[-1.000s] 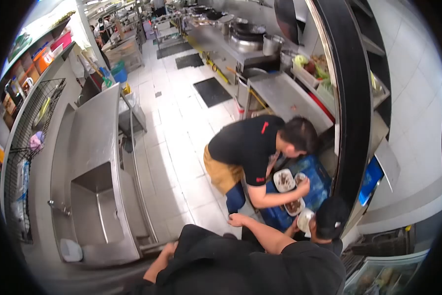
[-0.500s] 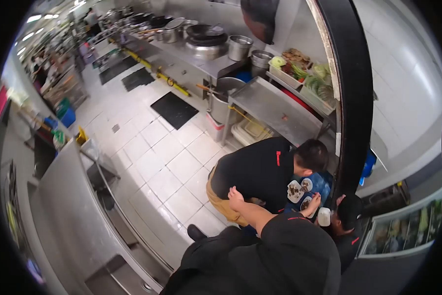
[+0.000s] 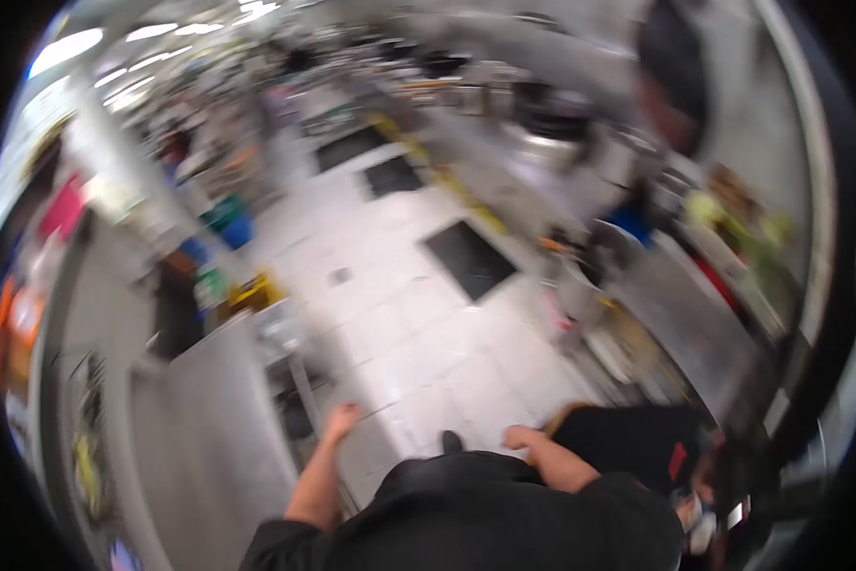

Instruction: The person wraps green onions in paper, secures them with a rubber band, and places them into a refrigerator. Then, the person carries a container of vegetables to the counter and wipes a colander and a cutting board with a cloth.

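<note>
The left hand was held out over the floor, just right of the edge of a steel tabletop. The right hand was held lower, near the back of a bent co-worker in a black top; whether the two were touching could not be told. Both hands were blurred by motion, so how far the fingers were closed could not be made out; nothing was seen to be gripped in either. Between them, the tip of a dark shoe was shown on the pale tiles.

Farther along the floor, a black mat was laid, with a second mat and a third mat set beyond it. To the right, a tall steel pot was placed beside a low steel table, behind which green produce was kept. Dark pans were stacked on the long worktop farther back. To the left, a yellow object and a blue bin were seen past the far end of the tabletop.
</note>
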Demonstrator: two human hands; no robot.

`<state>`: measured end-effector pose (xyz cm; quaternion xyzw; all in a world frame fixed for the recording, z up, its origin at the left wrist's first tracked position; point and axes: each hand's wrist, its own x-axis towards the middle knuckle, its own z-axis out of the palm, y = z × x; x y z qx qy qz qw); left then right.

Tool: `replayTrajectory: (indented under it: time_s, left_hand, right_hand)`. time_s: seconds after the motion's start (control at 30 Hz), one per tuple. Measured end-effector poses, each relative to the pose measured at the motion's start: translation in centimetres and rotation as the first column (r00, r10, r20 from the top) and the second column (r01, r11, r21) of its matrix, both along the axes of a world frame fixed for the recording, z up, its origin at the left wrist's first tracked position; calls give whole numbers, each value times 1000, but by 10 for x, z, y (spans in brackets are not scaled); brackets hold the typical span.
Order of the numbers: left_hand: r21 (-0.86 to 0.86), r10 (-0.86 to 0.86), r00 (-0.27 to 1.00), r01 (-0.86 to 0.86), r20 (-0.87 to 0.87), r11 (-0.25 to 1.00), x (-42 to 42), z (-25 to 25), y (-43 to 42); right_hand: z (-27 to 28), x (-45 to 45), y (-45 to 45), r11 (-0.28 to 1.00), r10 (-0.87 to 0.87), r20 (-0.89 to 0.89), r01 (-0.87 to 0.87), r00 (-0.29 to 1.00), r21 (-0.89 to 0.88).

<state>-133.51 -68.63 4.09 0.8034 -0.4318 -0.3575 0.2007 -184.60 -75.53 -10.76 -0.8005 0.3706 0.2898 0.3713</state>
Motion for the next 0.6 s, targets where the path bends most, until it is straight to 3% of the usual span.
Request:
replayTrajectory:
  time_s: [0.03,0.13,0.17,0.2,0.23,0.27,0.33,0.4,0.47,0.53,0.57,0.6]
  left_hand:
    - [150,-95,995,96,-12,984,3,-24,-4]
    - [321,-385,923,357,25,877,-6,-83,10]
    - [375,-402,915,376,-10,847,-10,-110,24]
    - [410,-579,790,605,-202,682,-12,-107,30]
    - [437,-616,742,662,-265,609,-21,-106,27]
    - [447,-638,717,686,-282,573,-25,-111,15]
    - [469,-662,699,696,-271,543,-29,-114,-28]
    - [456,-712,655,730,-253,509,-21,-124,-89]
    - [411,-796,556,801,-239,436,-16,-137,-168]
    - [335,-907,368,897,-206,288,-19,-141,-272]
    - [266,-967,203,951,-152,158,-31,-143,-327]
    - [175,-999,-20,984,-33,-25,-58,-130,-386]
  right_hand:
    - [7,4,-34,988,-110,128,123,986,-95]
    - [51,27,-132,797,-520,318,584,793,-154]
    - [82,36,-154,801,-511,329,579,794,-154]
    - [107,44,-174,715,-590,423,688,688,-121]
    - [120,48,-191,616,-656,501,784,564,-76]
    - [123,50,-208,617,-655,497,782,570,-83]
    - [123,48,-233,558,-684,586,829,435,36]
    - [110,35,-246,529,-720,577,843,385,98]
    - [92,8,-256,543,-691,596,838,408,55]
    - [89,-24,-271,472,-700,602,882,384,-14]
    - [88,-53,-278,396,-760,559,918,331,-6]
    - [101,-81,-286,252,-750,603,961,271,-118]
